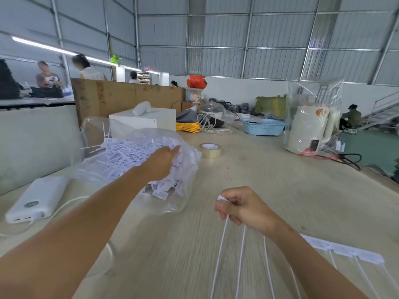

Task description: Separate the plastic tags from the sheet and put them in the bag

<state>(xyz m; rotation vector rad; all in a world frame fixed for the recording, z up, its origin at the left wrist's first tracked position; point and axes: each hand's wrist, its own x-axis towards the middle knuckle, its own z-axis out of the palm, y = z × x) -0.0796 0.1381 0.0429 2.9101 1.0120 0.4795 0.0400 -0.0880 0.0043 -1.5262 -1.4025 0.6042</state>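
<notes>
A clear plastic bag [179, 203] lies on the wooden table at centre left, heaped with several white plastic tags [121, 156]. My left hand [163, 159] reaches over the bag's mouth, fingers spread above the heap; whether it holds a tag is hidden. My right hand [241, 207] is closed on a few white tags [222, 251], whose long thin tails hang down toward me. A strip of joined tags, the sheet [343, 250], lies flat on the table under my right forearm.
A white power bank [36, 199] with a cable lies at the left. A roll of tape [210, 150] stands beyond the bag. Farther back are a white box [146, 119], yellow cord [187, 127], a blue basket [263, 126] and a wrapped white appliance [308, 128]. People work in the background.
</notes>
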